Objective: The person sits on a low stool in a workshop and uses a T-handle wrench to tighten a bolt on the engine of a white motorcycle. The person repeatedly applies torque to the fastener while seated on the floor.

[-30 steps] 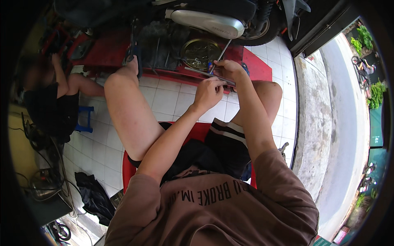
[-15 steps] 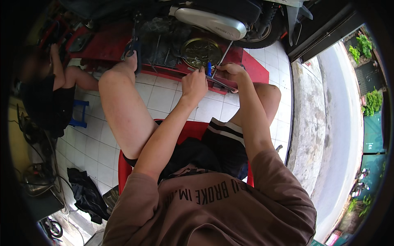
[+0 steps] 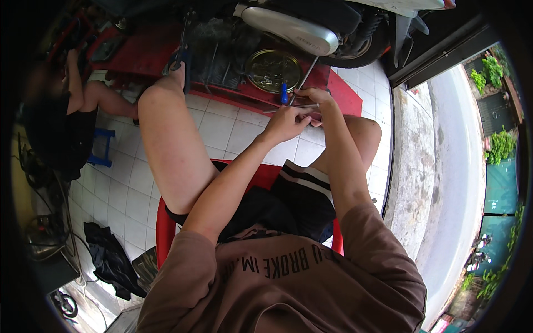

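Note:
Both of my hands meet at the near edge of the red lift platform (image 3: 347,91). My left hand (image 3: 284,125) is closed around a thin metal rod (image 3: 312,105), whose pale end sticks out toward my right wrist. Just beyond, my right hand (image 3: 315,97) is closed with its fingertips together; what they pinch is too small to make out. A blue screwdriver-like handle (image 3: 284,93) stands up beside the fingers. A slanting metal bar (image 3: 305,72) runs from the motorbike (image 3: 291,30) down toward my right hand.
A round golden tray (image 3: 247,69) with small parts lies on the platform, tools to its left. Another person (image 3: 55,125) sits at the left by a blue stool (image 3: 101,147). Black cloth (image 3: 108,261) lies on the tiles. A red chair (image 3: 165,227) is under me.
My left hand has moved right and nearer, turning over beside my right hand, and the thin rod now points toward my right wrist. My right hand has shifted only slightly.

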A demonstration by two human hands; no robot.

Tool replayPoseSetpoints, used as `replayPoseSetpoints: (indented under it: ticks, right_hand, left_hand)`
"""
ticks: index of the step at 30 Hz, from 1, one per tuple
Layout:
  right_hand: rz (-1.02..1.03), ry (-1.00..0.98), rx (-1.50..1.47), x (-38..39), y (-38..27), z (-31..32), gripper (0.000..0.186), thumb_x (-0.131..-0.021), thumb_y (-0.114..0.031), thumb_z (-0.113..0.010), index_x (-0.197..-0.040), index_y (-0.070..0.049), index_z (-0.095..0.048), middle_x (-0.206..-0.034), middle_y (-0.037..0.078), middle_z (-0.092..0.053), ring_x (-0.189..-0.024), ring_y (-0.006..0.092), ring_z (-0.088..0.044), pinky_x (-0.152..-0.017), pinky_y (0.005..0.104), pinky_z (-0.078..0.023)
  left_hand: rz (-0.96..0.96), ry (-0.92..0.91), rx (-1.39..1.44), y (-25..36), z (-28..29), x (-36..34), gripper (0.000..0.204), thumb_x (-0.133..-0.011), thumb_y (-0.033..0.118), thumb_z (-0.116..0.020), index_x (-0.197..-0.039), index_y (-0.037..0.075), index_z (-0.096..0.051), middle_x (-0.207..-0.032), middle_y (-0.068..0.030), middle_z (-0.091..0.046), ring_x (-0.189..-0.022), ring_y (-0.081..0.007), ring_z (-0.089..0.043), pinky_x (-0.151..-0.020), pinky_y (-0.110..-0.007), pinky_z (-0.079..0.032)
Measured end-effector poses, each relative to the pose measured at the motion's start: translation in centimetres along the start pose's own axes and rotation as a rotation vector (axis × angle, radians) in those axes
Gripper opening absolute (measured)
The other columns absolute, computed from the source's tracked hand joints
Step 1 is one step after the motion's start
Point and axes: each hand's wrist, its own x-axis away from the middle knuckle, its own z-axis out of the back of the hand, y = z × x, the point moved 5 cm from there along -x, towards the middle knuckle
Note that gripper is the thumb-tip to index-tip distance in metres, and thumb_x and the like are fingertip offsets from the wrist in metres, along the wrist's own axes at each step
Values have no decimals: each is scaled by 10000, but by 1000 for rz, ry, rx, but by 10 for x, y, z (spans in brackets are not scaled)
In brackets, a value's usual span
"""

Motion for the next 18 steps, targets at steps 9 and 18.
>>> replayPoseSetpoints:
  ticks: [9, 18]
  right_hand:
    - [132, -76, -172, -14, 0, 9, 132, -879, -83, -608, -986, -7, -598, -907, 87, -636, -835, 177, -606, -755, 290, -494]
    - [164, -12, -180, -23, -1, 17, 149, -882, -93, -618, -994, -1, -585, -881, 73, -641, -795, 178, -627, -680, 296, -510]
  left_hand:
    - [480, 347, -399, -40, 35, 8, 517, -788, 152, -579, -1260, -29, -471, -786, -226, -649, -800, -375, -643, -716, -453, -505]
    - [172, -2, -38, 13, -3, 10, 398, -799, 98, -571, -1177, -28, -587, -743, -165, -663, -729, -306, -661, -693, -374, -505]
